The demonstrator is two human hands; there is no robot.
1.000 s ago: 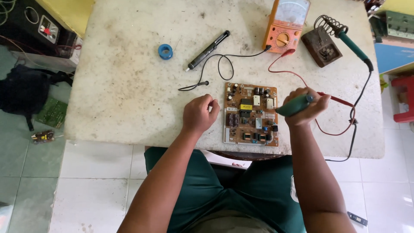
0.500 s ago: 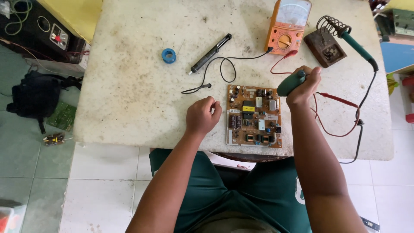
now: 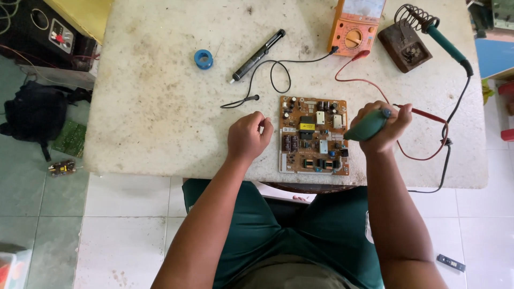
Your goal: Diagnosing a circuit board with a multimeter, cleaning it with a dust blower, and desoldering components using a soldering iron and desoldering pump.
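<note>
tan circuit board (image 3: 313, 135), orange multimeter (image 3: 356, 25), blue spool (image 3: 203, 59)

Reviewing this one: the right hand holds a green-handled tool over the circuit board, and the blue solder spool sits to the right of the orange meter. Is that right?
Not quite. The head view shows the blue solder spool to the left of the orange meter, beyond the black pen-shaped tool. The rest stands: the right hand holds a green-handled tool over the circuit board.

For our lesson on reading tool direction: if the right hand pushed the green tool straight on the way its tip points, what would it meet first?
The right hand aims the green tool left and slightly down, so it would probably meet the circuit board first; its height above the board is unclear.
</note>
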